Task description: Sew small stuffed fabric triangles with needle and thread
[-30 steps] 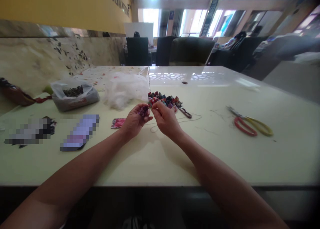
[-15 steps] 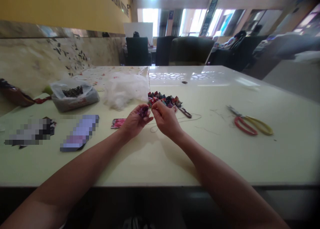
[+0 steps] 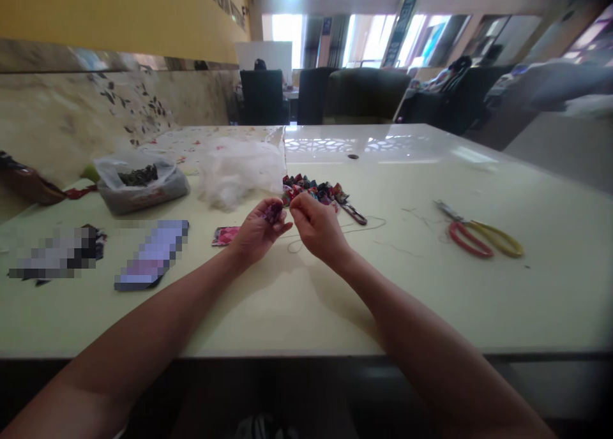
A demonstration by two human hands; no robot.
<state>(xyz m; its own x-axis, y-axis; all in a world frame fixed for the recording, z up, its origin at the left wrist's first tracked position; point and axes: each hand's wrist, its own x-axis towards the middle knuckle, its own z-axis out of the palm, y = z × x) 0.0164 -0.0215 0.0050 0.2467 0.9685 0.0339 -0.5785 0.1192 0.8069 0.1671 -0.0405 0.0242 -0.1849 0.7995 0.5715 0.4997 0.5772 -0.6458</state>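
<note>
Small purple patterned cloth [image 3: 272, 213], bunched up, held in left hand [image 3: 257, 232].

Both bare forearms enter from the lower corners of the frame and slant inward over the bench [image 3: 282, 311], the hands meeting near the centre. The left hand [image 3: 260, 230] is turned partly palm up, its fingers curled and its thumb pointing right. The right hand [image 3: 317, 225], just beside it, has its back up and its fingers bent in, fingertips pinched together towards the left hand. Both wrists look nearly straight, in line with the forearms.
</note>
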